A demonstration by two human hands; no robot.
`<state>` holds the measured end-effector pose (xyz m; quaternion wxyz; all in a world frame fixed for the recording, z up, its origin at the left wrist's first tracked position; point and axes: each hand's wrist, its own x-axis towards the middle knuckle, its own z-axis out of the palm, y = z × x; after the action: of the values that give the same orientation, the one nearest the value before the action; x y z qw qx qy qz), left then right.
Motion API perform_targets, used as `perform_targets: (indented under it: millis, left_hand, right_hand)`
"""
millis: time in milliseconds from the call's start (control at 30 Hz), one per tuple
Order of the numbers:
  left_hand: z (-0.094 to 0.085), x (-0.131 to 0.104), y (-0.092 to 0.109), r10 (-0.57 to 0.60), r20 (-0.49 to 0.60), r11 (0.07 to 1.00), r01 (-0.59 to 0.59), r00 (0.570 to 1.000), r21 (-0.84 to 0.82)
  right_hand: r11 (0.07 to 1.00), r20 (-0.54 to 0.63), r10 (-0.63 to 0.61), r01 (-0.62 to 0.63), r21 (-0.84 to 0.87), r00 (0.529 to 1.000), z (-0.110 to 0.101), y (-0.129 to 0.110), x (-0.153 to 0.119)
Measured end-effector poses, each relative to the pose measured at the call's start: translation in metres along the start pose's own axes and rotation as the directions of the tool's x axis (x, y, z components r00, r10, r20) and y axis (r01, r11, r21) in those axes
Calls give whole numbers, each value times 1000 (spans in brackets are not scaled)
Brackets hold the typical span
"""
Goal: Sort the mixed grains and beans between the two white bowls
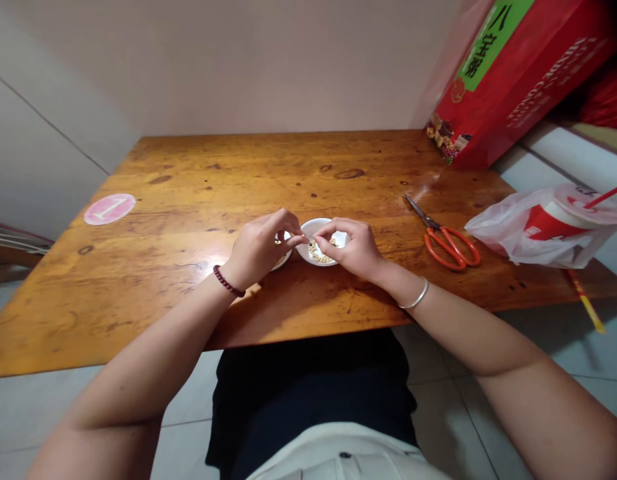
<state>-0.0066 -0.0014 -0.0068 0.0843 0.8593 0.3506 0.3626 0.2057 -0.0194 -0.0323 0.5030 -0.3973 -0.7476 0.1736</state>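
Both hands (261, 245) (357, 248) are pinched (on what, I can't tell) above the white bowl (315, 224).

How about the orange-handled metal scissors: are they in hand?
No, the scissors lie on the brown wooden table, apart from both hands.

Head-mounted view from above the lap (313, 380), facing forward and down across the nearby table (253, 167) toward the wall (288, 67).
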Motion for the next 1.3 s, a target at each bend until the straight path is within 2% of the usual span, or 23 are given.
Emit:
perform_targets:
  millis: [167, 300, 433, 567, 800, 1300]
  left_hand:
    - [-1, 0, 1, -29, 7, 1000, 29, 1000, -4]
    - [0, 1, 3, -33, -7, 997, 33, 999, -68]
    - [1, 1, 5, -85, -19, 987, 82, 996, -139]
    - [3, 1, 5, -169, -12, 954, 161, 986, -254]
    - [2, 3, 10, -263, 69, 862, 267, 962, -432]
    - [2, 5, 13, -277, 87, 839, 285, 957, -463]
  right_hand:
    - [1000, 26, -7, 6, 24, 1000, -2, -3, 0]
    - [999, 30, -23, 22, 48, 999, -1, -4, 0]
    - [1000, 36, 5, -6, 25, 999, -2, -4, 1]
    - [1000, 32, 10, -11, 27, 999, -4, -5, 1]
    - [998, 30, 3, -4, 59, 1000, -4, -6, 0]
    - [990, 59, 54, -61, 125, 997, -4, -5, 0]
